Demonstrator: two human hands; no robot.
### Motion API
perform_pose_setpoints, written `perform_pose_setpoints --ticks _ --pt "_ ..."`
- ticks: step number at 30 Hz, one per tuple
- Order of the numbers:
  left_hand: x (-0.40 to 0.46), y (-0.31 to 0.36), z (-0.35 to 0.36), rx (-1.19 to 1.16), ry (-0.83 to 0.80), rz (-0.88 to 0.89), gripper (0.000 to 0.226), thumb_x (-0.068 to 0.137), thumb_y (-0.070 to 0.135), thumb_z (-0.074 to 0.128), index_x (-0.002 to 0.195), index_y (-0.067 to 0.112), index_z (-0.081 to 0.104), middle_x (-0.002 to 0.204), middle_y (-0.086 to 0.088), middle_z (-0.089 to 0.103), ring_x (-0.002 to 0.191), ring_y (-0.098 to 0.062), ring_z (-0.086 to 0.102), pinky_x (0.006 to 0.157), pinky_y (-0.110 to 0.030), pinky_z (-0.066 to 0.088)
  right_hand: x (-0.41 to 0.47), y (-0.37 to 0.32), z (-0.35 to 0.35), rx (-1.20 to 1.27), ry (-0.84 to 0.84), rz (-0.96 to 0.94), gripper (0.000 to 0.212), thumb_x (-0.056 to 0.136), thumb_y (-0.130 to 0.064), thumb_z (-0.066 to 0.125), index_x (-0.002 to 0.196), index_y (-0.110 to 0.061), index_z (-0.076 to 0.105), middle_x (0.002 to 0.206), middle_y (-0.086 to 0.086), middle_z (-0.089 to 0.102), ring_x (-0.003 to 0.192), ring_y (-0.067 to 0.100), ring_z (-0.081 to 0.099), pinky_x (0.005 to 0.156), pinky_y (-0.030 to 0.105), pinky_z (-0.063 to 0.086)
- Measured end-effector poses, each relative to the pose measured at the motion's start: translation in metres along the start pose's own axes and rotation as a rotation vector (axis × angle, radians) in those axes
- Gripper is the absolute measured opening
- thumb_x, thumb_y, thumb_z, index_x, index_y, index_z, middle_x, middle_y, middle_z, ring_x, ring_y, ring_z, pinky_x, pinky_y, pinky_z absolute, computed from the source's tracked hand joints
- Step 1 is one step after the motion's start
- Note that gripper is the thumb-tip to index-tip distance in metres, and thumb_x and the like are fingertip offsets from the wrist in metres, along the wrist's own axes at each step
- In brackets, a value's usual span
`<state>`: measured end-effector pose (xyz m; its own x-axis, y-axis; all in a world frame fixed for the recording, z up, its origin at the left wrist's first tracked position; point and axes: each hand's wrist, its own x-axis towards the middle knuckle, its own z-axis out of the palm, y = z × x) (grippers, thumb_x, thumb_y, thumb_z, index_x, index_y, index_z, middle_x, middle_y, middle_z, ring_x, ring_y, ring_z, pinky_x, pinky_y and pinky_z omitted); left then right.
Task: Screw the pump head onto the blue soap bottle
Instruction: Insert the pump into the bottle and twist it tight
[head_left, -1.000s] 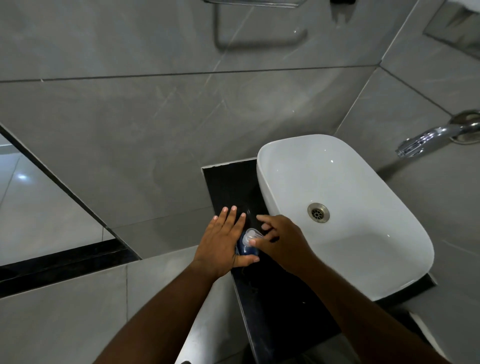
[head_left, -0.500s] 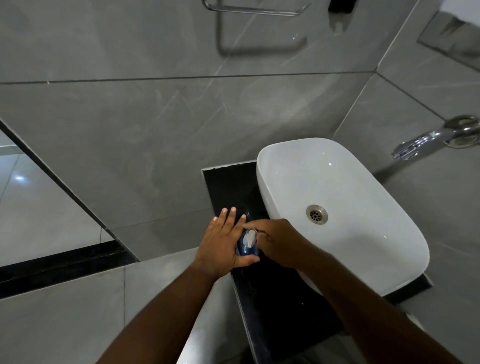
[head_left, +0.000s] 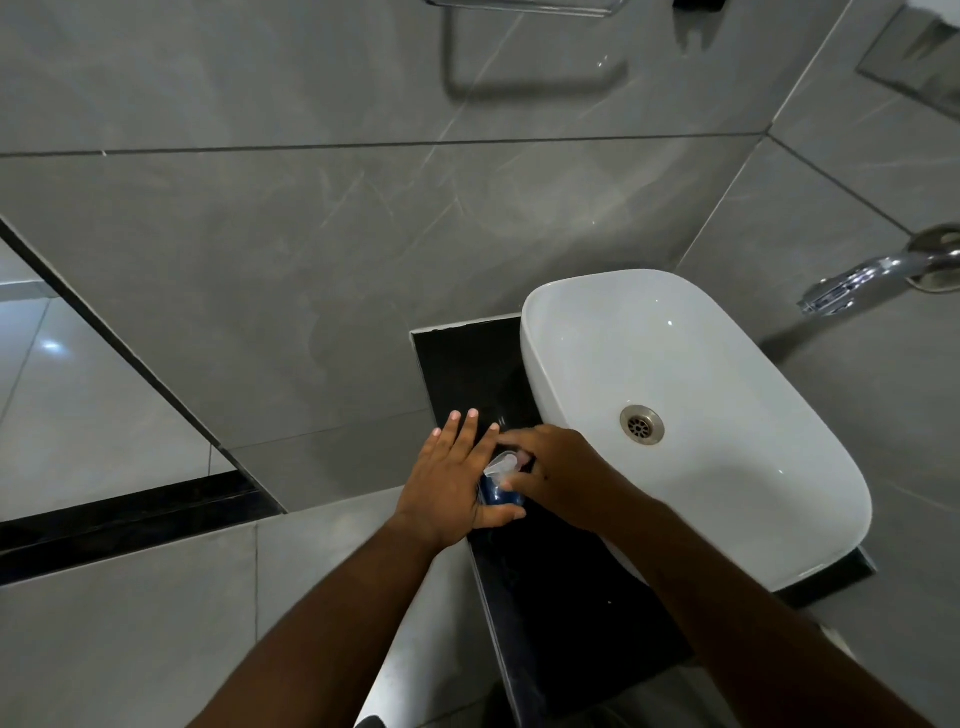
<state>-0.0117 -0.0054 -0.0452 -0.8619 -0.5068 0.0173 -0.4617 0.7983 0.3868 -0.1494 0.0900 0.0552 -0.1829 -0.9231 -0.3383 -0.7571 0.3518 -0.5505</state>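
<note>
Compared with half a second earlier, the right hand (head_left: 558, 475) sits slightly farther over the pump head (head_left: 503, 463), its knuckles turned more toward the left hand (head_left: 451, 478); the left hand's place is unchanged. The blue soap bottle (head_left: 498, 493) stands upright on the black tabletop (head_left: 561, 618), just left of the white basin (head_left: 691, 415), as before.

Left hand: palm pressed to the bottle's left side, fingers (head_left: 470, 431) extended straight toward the far wall, thumb hooked around the bottle's near face, so the bottle is clasped between palm and thumb. Right hand: arched over the bottle from the right, fingers curled closed around the clear pump head and pinching it from above. Both forearms enter from the near edge and converge on the bottle.

Most of the bottle is covered by the two hands; only a small blue patch and part of the translucent pump show. The thread joint is hidden, so how far the head is seated cannot be told. A chrome tap (head_left: 857, 283) projects from the right wall, its base cut off at the frame edge.
</note>
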Motion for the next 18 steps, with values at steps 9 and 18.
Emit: perform_pose_setpoints --ticks 9,18 --pt "0.001 -0.002 0.002 -0.037 0.003 -0.002 0.105 0.073 0.090 0.028 0.152 0.025 0.007 0.161 -0.008 0.000 0.143 -0.020 -0.018 0.116 -0.043 -0.004 0.000 0.010 0.017 0.065 0.193 -0.148 0.031 0.083 -0.028 0.067 0.112 -0.016 0.065 0.080 -0.020 0.062 0.077 -0.013 0.057 0.067 0.001 0.043" --pt "0.003 -0.004 0.006 -0.045 0.004 0.004 0.106 0.071 0.090 0.028 0.151 0.022 0.014 0.161 -0.010 0.007 0.142 -0.019 -0.014 0.114 -0.043 -0.003 0.001 0.007 0.026 0.084 0.275 -0.148 0.015 0.081 -0.016 0.066 0.093 -0.008 0.070 0.076 -0.016 0.052 0.060 -0.009 0.051 0.066 -0.006 0.034"
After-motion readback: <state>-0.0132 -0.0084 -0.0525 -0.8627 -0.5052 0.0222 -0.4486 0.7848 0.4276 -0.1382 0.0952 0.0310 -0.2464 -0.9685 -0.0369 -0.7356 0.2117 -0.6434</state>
